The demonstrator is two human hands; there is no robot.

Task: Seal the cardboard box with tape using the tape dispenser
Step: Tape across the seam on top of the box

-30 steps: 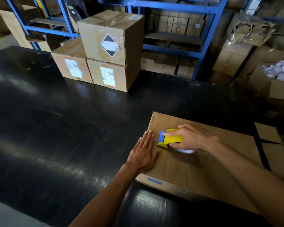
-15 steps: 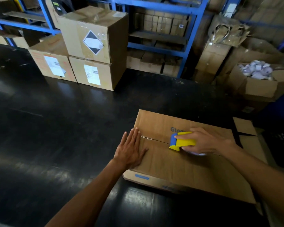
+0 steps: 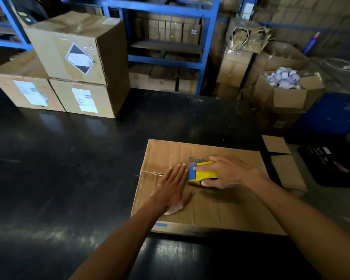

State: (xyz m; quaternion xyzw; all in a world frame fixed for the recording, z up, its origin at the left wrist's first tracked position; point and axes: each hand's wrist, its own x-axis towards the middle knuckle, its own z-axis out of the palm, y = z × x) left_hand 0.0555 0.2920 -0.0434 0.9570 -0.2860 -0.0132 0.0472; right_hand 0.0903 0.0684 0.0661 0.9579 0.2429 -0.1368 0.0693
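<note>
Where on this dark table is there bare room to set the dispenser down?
Bare table lies between the stacked boxes and the box being taped, and left of it. The box top is crowded: the left hand lies flat and the right hand holds the dispenser.

Two hands (image 3: pixel 175 186) (image 3: pixel 228 171), one tape dispenser (image 3: pixel 203 175), four closed boxes (three stacked) (image 3: pixel 210 201) (image 3: pixel 75 47) (image 3: pixel 24 87) (image 3: pixel 85 98)

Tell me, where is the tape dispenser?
The tape dispenser sits on the cardboard box, gripped by the right hand, beside the left hand.
</note>
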